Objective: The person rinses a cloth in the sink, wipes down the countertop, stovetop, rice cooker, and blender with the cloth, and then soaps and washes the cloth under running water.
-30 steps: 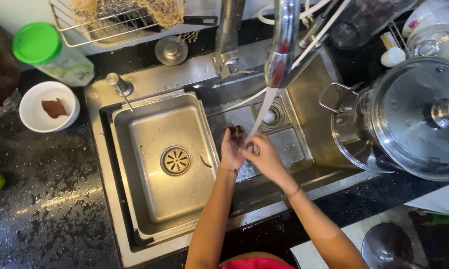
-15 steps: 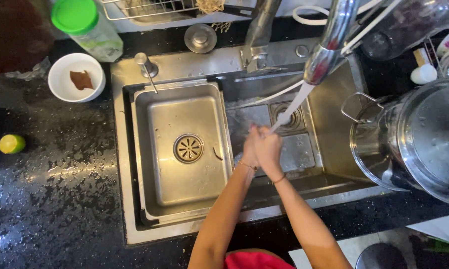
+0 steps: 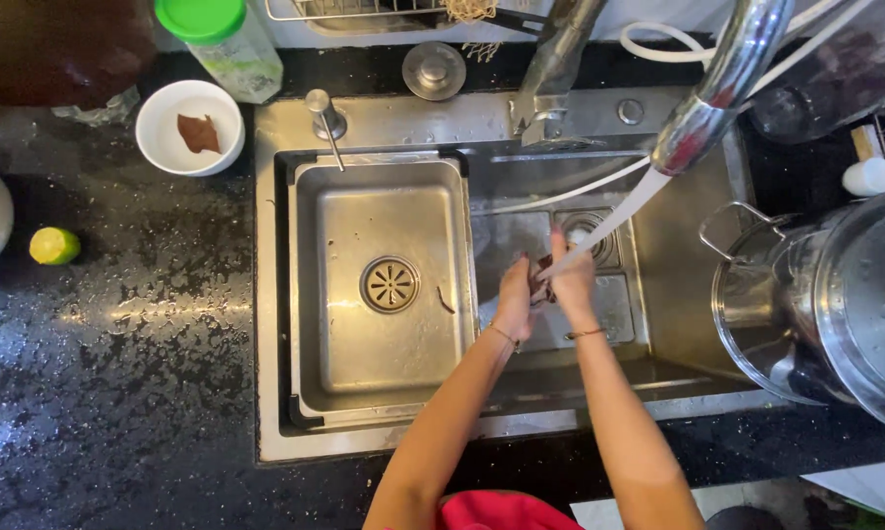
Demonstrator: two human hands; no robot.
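My left hand (image 3: 514,302) and my right hand (image 3: 573,285) are pressed together over the right half of the steel sink (image 3: 266,294). Both close around a small dark brown object (image 3: 543,278), which is mostly hidden by my fingers. A stream of water (image 3: 609,221) runs from the curved chrome faucet (image 3: 717,88) straight onto my hands. Each wrist has a thin bracelet. To the left of my hands a steel basin insert (image 3: 383,196) with a round drain (image 3: 390,285) sits in the sink.
A large steel pot (image 3: 825,304) stands at the sink's right edge. On the wet black counter (image 3: 118,373) to the left are a white bowl (image 3: 189,128) with a brown scrap, a green-lidded bottle (image 3: 216,34) and a lime half (image 3: 53,245). A soap pump (image 3: 320,103) stands behind the basin.
My hands stay together under the running water, their fingers shifting around the dark object. The view has drifted, so the sink sits further right and lower in the frame.
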